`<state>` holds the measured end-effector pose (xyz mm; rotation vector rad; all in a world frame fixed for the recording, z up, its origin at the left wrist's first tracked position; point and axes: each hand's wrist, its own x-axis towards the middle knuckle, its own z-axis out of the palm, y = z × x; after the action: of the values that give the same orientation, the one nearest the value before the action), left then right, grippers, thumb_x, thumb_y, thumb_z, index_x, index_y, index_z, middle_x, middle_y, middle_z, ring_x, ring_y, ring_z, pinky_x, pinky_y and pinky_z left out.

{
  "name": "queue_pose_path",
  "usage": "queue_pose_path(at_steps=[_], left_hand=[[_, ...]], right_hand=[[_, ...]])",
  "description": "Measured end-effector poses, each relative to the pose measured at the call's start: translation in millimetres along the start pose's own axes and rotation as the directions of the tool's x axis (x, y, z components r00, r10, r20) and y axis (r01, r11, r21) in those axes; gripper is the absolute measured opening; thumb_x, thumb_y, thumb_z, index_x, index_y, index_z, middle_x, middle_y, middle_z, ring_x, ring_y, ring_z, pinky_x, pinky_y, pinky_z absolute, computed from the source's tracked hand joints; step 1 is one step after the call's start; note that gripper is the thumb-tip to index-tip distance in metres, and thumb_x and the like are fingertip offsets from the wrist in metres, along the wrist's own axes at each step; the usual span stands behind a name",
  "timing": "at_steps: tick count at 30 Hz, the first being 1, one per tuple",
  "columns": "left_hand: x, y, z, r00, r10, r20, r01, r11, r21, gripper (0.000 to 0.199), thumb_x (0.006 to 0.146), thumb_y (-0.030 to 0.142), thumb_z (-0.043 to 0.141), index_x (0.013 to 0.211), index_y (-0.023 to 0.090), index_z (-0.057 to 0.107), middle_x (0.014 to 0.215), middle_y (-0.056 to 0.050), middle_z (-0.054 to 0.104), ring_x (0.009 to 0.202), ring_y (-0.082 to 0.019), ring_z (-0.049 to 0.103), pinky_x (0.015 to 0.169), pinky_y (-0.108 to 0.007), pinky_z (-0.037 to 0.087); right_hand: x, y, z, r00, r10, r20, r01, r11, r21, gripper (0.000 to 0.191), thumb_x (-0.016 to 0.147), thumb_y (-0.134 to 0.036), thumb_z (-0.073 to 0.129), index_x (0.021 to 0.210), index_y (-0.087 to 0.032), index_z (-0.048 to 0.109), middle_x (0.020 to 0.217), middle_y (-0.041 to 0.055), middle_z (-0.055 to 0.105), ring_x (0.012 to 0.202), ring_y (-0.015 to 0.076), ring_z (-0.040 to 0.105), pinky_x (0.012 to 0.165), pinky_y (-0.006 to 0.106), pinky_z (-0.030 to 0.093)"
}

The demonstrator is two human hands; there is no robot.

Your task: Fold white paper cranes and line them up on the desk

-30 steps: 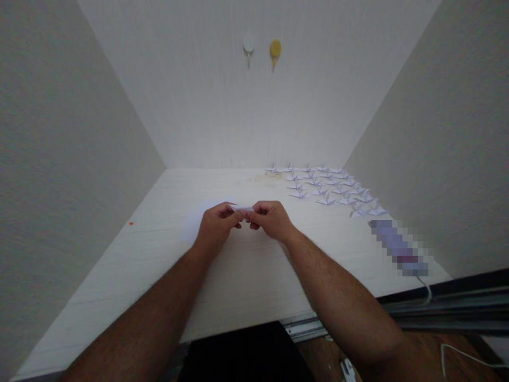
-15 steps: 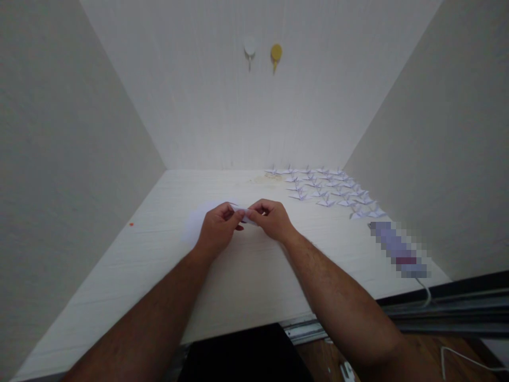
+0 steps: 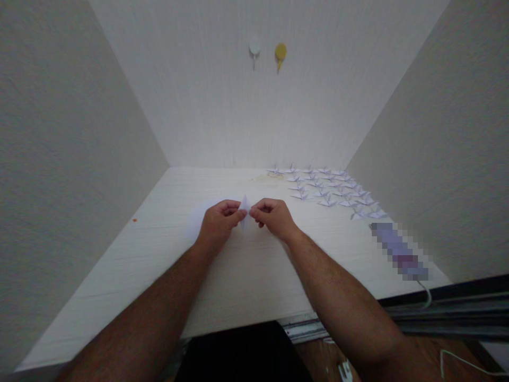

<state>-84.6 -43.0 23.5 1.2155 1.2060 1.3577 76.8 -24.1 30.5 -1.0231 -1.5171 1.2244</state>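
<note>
A small piece of folded white paper (image 3: 245, 204), diamond-shaped with its points up and down, is held above the table between my hands. My left hand (image 3: 222, 220) pinches its left side between thumb and fingers. On the right edge, the thumb and fingertips of my right hand (image 3: 272, 216) close on the paper. Fingers cover part of the folds. Beyond my right hand, several folded white paper cranes (image 3: 326, 201) stand in rows on the white table (image 3: 246, 276).
A blurred-out flat object (image 3: 397, 249) with a white cable (image 3: 425, 294) lies at the table's right edge. An orange speck (image 3: 134, 220) is on the left. Walls enclose three sides; a white hook (image 3: 254, 49) and a yellow hook (image 3: 280, 52) hang on the back wall.
The folded paper has turned from lying sideways, mostly hidden by fingers, to upright with its pointed ends showing. My hands have shifted their grip slightly; the head view moved a little.
</note>
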Motion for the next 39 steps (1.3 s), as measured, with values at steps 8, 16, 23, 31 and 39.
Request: queue_pose_path(at_steps=[8,16,23,31,39], left_hand=[[-1.9,-2.7,1.8,0.999,0.005,-0.049,-0.008,0.997,-0.073,0.036,0.058,0.032,0.083,0.084,0.016,0.065,0.068,-0.001,0.069,0.058,-0.012,0.059,0.059,-0.024,0.044],[-1.3,-4.5,0.5,0.999,0.022,-0.038,-0.024,0.999,-0.029,0.034,0.059,0.032,0.082,0.084,0.016,0.064,0.069,0.0,0.069,0.059,-0.012,0.06,0.059,-0.024,0.043],[-0.4,-6.9,-0.2,0.999,0.036,-0.01,-0.036,0.999,-0.035,0.033,0.06,0.031,0.082,0.083,0.017,0.063,0.069,0.0,0.068,0.059,-0.012,0.06,0.059,-0.023,0.044],[-3.2,2.3,-0.2,0.998,0.039,0.051,-0.042,0.997,0.059,0.031,0.063,0.03,0.08,0.085,0.017,0.062,0.068,0.0,0.068,0.058,-0.011,0.059,0.055,-0.023,0.042],[-6.3,0.9,5.8,0.986,-0.105,0.13,0.117,0.989,-0.091,0.032,0.066,0.035,0.078,0.086,0.014,0.064,0.072,-0.005,0.071,0.061,-0.015,0.064,0.063,-0.03,0.051]], right_hand=[[0.4,0.9,0.6,0.998,-0.012,-0.057,0.013,1.0,0.009,0.02,0.068,-0.032,0.071,0.063,-0.016,0.06,0.049,-0.0038,0.056,0.042,0.0076,0.049,0.041,0.02,0.038],[-0.5,-0.5,2.0,0.999,-0.004,-0.049,0.003,1.0,-0.008,0.019,0.066,-0.03,0.072,0.062,-0.016,0.061,0.049,-0.0033,0.057,0.042,0.0076,0.049,0.042,0.019,0.037],[0.9,2.8,1.4,0.999,-0.016,-0.046,0.018,0.999,0.027,0.018,0.065,-0.029,0.074,0.063,-0.016,0.063,0.05,-0.0034,0.057,0.043,0.0078,0.05,0.042,0.02,0.038],[1.1,1.2,0.7,0.998,0.002,-0.055,0.003,0.995,0.095,0.018,0.062,-0.028,0.074,0.062,-0.016,0.062,0.049,-0.0036,0.058,0.043,0.0079,0.05,0.043,0.02,0.039],[2.4,3.0,-0.1,0.992,-0.029,-0.123,0.04,0.995,0.09,0.019,0.064,-0.03,0.073,0.063,-0.017,0.059,0.05,-0.003,0.059,0.042,0.0084,0.05,0.042,0.02,0.038]])
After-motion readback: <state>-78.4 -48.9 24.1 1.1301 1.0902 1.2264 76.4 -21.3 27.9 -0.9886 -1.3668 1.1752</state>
